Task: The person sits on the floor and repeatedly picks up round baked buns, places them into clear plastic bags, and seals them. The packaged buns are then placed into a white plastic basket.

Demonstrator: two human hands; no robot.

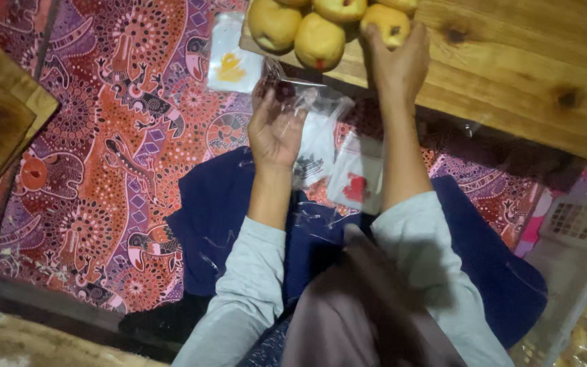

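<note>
Patterned red cloth (103, 170) covers the floor beneath a wooden board (511, 61). At twelve o'clock, a yellow fruit (385, 24) on the board is clasped by the right hand (395, 64); it looks firm, smooth, bruisable, best cupped whole. At nine o'clock of that hand, a thin, slippery clear bag (314, 109) is pinched by the left hand (274, 129).

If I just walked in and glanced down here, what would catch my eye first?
Probably the cluster of round yellow-orange fruits at the top, on the edge of a knotty wooden board, where the right hand grips one. Just below, the left hand holds a crinkled clear plastic bag. Under it all spreads a vivid red-and-purple patterned cloth.
</note>
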